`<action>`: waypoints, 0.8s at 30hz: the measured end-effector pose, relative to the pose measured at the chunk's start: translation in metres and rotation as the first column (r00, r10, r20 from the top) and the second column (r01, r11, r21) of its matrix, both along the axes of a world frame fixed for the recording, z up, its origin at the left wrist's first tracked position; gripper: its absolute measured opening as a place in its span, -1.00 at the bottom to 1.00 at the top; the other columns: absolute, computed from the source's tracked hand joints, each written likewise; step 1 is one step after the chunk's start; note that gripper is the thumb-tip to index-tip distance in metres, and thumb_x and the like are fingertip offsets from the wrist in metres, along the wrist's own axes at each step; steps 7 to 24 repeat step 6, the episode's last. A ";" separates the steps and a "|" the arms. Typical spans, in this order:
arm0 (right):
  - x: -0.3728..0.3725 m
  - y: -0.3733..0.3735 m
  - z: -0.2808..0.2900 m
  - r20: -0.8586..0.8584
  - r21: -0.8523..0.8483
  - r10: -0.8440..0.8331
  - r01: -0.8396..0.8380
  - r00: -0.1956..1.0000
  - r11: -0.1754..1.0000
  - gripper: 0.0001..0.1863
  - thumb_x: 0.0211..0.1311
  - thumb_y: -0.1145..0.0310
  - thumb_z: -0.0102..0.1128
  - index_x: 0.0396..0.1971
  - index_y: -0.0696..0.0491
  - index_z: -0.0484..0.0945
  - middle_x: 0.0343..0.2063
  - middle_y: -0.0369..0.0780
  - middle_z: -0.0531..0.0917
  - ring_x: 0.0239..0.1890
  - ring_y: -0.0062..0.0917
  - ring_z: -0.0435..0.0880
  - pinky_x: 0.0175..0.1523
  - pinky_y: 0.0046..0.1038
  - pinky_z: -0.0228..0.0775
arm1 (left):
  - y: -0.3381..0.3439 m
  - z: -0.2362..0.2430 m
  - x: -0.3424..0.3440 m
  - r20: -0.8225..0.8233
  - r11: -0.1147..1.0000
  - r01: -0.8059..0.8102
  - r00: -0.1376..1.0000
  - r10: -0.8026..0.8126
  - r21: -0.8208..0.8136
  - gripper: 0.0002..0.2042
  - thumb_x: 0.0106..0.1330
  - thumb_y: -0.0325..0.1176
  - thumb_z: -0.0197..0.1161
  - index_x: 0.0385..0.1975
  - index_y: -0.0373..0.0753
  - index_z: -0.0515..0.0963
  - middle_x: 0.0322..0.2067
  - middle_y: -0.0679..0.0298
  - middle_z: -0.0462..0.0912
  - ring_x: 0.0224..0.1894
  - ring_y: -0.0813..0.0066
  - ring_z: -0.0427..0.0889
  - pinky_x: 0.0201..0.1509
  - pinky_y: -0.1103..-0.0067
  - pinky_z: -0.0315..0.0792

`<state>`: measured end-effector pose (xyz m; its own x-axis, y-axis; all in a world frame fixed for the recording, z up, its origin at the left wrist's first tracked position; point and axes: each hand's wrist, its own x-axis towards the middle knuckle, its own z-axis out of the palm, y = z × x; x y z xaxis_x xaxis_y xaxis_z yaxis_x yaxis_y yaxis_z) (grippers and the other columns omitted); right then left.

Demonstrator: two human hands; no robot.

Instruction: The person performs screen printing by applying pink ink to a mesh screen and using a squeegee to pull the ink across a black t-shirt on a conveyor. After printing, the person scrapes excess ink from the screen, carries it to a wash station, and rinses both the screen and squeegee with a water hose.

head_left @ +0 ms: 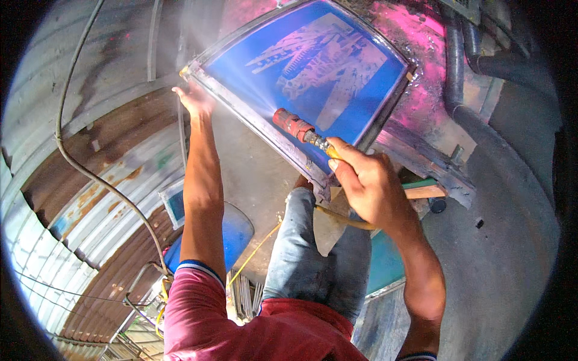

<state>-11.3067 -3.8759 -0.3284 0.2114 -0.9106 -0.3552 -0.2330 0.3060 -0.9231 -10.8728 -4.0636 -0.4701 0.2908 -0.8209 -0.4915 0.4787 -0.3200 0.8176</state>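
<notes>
A screen printing frame (385, 45) with blue mesh and a pale stencil picture leans tilted in front of me. At its left corner my left hand (197, 101) supports the edge, thumb stretched out; the other fingers are partly behind the frame. My right hand (364, 174) is closed round a spray nozzle (293, 125) with a red head, a metal neck and a yellow hose end. A fine jet leaves the nozzle toward the mesh, and mist hangs near the frame's upper left. The yellow hose (343, 219) runs down below my right hand.
Behind the frame is a wet wall (421, 30) splashed pink. Dark pipes (475, 120) run along the right. On the left are corrugated metal sheets (120, 174) and a hanging cable (90, 171). A blue drum (238, 234) stands beside my legs, near another small frame (173, 204).
</notes>
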 end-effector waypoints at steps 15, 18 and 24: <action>-0.045 -0.040 -0.083 0.321 0.246 0.046 -0.130 0.946 0.960 -0.58 0.31 0.32 0.13 0.07 0.28 0.53 -0.27 0.06 0.72 -0.28 -0.37 0.74 -0.18 -0.44 0.50 | 0.007 -0.047 0.046 0.115 0.998 0.030 0.993 -0.037 0.058 -0.12 0.33 0.47 -0.34 0.44 -0.11 0.13 0.46 0.18 0.09 0.48 0.18 0.02 0.53 0.20 -0.12; -0.045 -0.040 -0.083 0.321 0.246 0.046 -0.130 0.946 0.960 -0.58 0.31 0.32 0.13 0.07 0.28 0.53 -0.27 0.06 0.72 -0.28 -0.37 0.74 -0.18 -0.44 0.50 | 0.007 -0.047 0.046 0.115 0.998 0.030 0.993 -0.037 0.058 -0.12 0.33 0.47 -0.34 0.44 -0.11 0.13 0.46 0.18 0.09 0.48 0.18 0.02 0.53 0.20 -0.12; -0.045 -0.040 -0.083 0.321 0.246 0.046 -0.130 0.946 0.960 -0.58 0.31 0.32 0.13 0.07 0.28 0.53 -0.27 0.06 0.72 -0.28 -0.37 0.74 -0.18 -0.44 0.50 | 0.007 -0.047 0.046 0.115 0.998 0.030 0.993 -0.037 0.058 -0.12 0.33 0.47 -0.34 0.44 -0.11 0.13 0.46 0.18 0.09 0.48 0.18 0.02 0.53 0.20 -0.12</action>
